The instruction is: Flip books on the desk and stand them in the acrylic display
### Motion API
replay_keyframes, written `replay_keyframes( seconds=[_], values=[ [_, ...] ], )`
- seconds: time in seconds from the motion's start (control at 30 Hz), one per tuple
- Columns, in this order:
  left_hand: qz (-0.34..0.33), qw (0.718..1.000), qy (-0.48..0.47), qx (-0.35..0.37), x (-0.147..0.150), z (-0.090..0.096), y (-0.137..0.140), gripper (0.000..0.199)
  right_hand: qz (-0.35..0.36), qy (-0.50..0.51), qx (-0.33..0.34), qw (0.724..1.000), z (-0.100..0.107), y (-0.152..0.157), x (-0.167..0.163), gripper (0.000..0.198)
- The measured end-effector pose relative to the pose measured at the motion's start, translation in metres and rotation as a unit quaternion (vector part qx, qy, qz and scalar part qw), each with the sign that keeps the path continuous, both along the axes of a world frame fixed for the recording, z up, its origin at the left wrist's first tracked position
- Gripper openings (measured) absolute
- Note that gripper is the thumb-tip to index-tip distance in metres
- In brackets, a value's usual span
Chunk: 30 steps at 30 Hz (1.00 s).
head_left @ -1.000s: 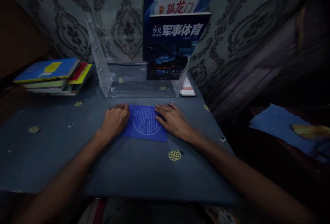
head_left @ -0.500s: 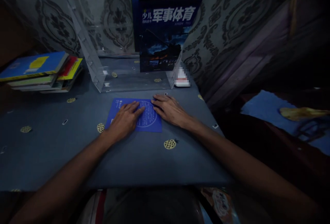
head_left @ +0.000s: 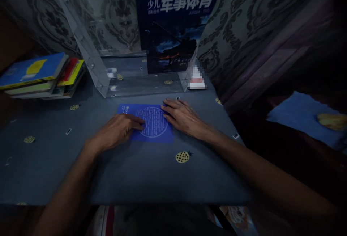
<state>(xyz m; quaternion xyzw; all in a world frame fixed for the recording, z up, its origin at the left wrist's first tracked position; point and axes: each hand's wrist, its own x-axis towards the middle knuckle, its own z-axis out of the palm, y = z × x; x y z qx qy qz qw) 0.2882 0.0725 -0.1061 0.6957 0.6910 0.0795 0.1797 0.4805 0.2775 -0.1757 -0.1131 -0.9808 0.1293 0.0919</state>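
A thin blue booklet [head_left: 155,122] lies flat on the tablecloth, white print inside a circle on its face. Over its left part rests my left hand [head_left: 115,129], index finger stretched across the print and the other fingers partly bent; the booklet's lower left corner is hidden beneath it. On the upper right edge lies my right hand [head_left: 184,116], open, its fingers spread and touching the cover. Behind the booklet stands a clear acrylic rack [head_left: 92,62]. A dark blue book [head_left: 173,29] with a tank on its cover leans upright in it.
Several books [head_left: 35,71] are stacked at the left back of the table [head_left: 151,174]. Beside the rack's right foot is a small blurred white item [head_left: 196,80]. To the right, beyond the table edge, lies a blue cloth [head_left: 295,120] with a yellowish object [head_left: 332,121].
My left hand has slid left and turned, its spread fingers drawing in to leave the index finger stretched. My right hand stays at the booklet's right edge. The view has shifted slightly.
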Motion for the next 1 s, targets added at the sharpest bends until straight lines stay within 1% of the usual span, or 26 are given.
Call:
replay_keyframes(
  seconds=[0.1, 0.17, 0.23, 0.3, 0.37, 0.47, 0.53, 0.6, 0.67, 0.7, 0.77, 0.9, 1.0],
  values=[
    [0.065, 0.996, -0.013, -0.053, -0.014, 0.011, -0.013, 0.052, 0.001, 0.012, -0.007, 1.0, -0.001, 0.0, 0.001, 0.041],
    [0.102, 0.993, -0.023, -0.061, -0.019, 0.014, -0.024, 0.048, 0.002, 0.016, -0.007, 1.0, -0.002, 0.002, 0.002, 0.041],
    [0.127, 0.99, -0.01, -0.055, -0.021, 0.012, -0.036, 0.045, 0.002, 0.013, -0.005, 1.0, -0.002, 0.005, 0.001, 0.042],
    [0.136, 0.99, 0.022, -0.039, -0.018, 0.006, -0.046, 0.045, -0.001, 0.009, 0.0, 1.0, -0.002, 0.004, 0.001, 0.042],
    [0.138, 0.988, 0.064, -0.02, -0.01, -0.003, -0.055, 0.048, 0.0, 0.013, 0.004, 1.0, 0.0, -0.005, -0.001, 0.042],
    [0.142, 0.98, 0.136, 0.013, 0.009, -0.017, -0.065, 0.055, 0.042, 0.028, -0.009, 0.999, 0.007, -0.041, -0.006, 0.044],
    [0.145, 0.973, 0.174, 0.039, 0.021, -0.025, -0.07, 0.06, 0.098, 0.031, -0.032, 0.994, 0.014, -0.074, -0.009, 0.047],
    [0.148, 0.967, 0.198, 0.064, 0.028, -0.032, -0.073, 0.062, 0.161, 0.012, -0.042, 0.986, 0.019, -0.106, -0.009, 0.055],
    [0.145, 0.964, 0.209, 0.081, 0.03, -0.037, -0.075, 0.062, 0.173, -0.007, -0.041, 0.984, 0.02, -0.126, -0.005, 0.06],
    [0.143, 0.964, 0.209, 0.087, 0.03, -0.038, -0.076, 0.062, 0.166, -0.013, -0.037, 0.985, 0.019, -0.131, -0.001, 0.062],
    [0.138, 0.964, 0.204, 0.096, 0.028, -0.041, -0.077, 0.062, 0.143, -0.017, -0.027, 0.989, 0.014, -0.131, 0.011, 0.064],
    [0.141, 0.964, 0.193, 0.112, 0.027, -0.043, -0.079, 0.062, 0.107, 0.006, -0.007, 0.994, -0.002, -0.115, 0.048, 0.067],
    [0.142, 0.964, 0.192, 0.117, 0.027, -0.044, -0.08, 0.061, 0.074, 0.029, 0.005, 0.997, -0.009, -0.106, 0.077, 0.068]
  ],
)
